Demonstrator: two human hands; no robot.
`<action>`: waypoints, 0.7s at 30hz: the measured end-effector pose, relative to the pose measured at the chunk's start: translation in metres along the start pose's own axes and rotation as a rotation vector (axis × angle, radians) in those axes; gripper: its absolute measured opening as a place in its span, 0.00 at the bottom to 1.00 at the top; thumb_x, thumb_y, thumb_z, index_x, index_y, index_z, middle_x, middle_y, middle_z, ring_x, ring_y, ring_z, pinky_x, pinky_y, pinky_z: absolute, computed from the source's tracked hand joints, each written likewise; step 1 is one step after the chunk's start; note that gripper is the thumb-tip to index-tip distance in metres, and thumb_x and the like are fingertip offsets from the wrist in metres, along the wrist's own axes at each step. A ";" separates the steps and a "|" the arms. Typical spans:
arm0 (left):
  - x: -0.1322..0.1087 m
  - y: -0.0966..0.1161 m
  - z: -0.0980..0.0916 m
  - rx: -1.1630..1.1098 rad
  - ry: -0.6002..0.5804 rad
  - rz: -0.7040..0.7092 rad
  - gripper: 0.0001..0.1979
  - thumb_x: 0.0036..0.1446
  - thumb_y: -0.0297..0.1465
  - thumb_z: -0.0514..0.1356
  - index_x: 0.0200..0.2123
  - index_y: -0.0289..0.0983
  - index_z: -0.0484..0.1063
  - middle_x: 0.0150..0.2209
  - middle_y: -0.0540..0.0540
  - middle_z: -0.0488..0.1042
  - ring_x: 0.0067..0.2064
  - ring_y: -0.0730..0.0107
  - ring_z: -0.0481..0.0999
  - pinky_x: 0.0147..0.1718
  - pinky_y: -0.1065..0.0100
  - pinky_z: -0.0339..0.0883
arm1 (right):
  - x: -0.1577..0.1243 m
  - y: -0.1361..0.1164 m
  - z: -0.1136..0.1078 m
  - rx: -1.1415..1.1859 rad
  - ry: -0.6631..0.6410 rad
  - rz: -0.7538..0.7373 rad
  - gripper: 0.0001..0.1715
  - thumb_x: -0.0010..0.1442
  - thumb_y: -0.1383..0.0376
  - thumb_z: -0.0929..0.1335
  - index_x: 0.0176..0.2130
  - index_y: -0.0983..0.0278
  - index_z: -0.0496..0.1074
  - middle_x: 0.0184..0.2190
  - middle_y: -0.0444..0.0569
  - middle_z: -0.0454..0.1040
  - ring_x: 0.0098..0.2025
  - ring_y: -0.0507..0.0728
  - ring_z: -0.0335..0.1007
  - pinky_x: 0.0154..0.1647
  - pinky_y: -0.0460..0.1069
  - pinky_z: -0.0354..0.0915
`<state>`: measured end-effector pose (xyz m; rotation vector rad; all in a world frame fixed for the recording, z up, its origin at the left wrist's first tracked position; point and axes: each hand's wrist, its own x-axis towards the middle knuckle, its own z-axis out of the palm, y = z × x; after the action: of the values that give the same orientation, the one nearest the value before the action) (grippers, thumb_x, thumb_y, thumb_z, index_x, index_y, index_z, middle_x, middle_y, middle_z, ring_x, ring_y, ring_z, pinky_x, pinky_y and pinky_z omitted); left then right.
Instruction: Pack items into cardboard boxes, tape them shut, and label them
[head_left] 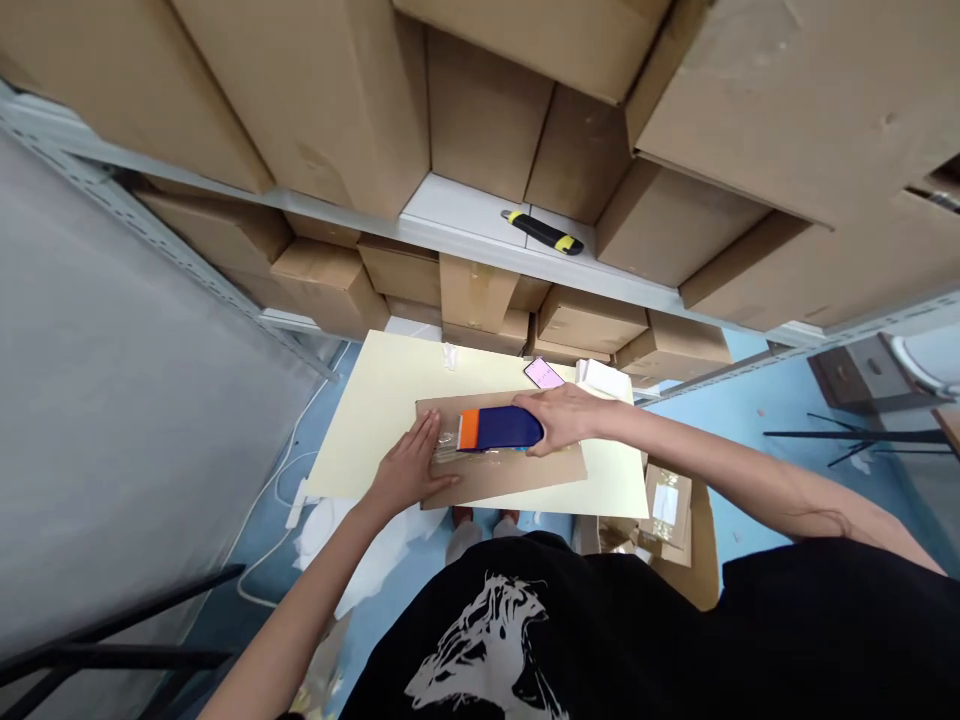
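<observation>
A flat cardboard box (480,484) lies on the pale yellow tabletop, with shiny clear tape (448,452) along its middle. My right hand (562,418) grips the rear end of a dark blue tape dispenser (506,427). Its orange front end points left and rests at the tape on the box. My left hand (409,465) lies flat on the left end of the box, thumb apart from the fingers, holding nothing. The underside of the dispenser is hidden.
On the table (345,440) are a phone (543,373) and a stack of small white boxes (604,379). Shelves of cardboard boxes (480,285) stand behind, with a black and yellow utility knife (544,232) on one. An open carton (701,550) stands at the lower right.
</observation>
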<state>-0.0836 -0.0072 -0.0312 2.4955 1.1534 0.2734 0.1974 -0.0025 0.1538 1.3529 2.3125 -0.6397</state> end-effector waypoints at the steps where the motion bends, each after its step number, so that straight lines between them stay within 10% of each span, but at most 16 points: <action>1: 0.001 0.000 -0.001 0.004 -0.012 -0.007 0.53 0.49 0.55 0.55 0.66 0.31 0.36 0.67 0.37 0.45 0.66 0.53 0.46 0.61 0.60 0.50 | -0.007 0.009 -0.003 0.005 0.008 0.008 0.32 0.48 0.50 0.67 0.50 0.59 0.62 0.37 0.48 0.76 0.36 0.60 0.72 0.30 0.48 0.58; 10: 0.004 0.002 -0.007 0.001 -0.096 -0.044 0.56 0.49 0.52 0.57 0.66 0.34 0.24 0.68 0.38 0.38 0.67 0.51 0.42 0.58 0.57 0.57 | -0.095 0.107 0.026 0.068 0.000 0.246 0.30 0.46 0.53 0.69 0.49 0.56 0.64 0.39 0.47 0.75 0.37 0.61 0.71 0.35 0.51 0.57; 21: 0.004 0.003 -0.007 0.038 -0.151 -0.064 0.56 0.49 0.51 0.58 0.65 0.35 0.22 0.68 0.37 0.36 0.67 0.51 0.39 0.60 0.55 0.54 | -0.084 0.150 0.067 0.141 -0.005 0.120 0.28 0.47 0.56 0.67 0.49 0.59 0.63 0.40 0.52 0.74 0.40 0.62 0.71 0.46 0.56 0.54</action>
<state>-0.0817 -0.0041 -0.0237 2.4582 1.1844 0.0455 0.3752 -0.0348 0.1151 1.5375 2.1977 -0.7791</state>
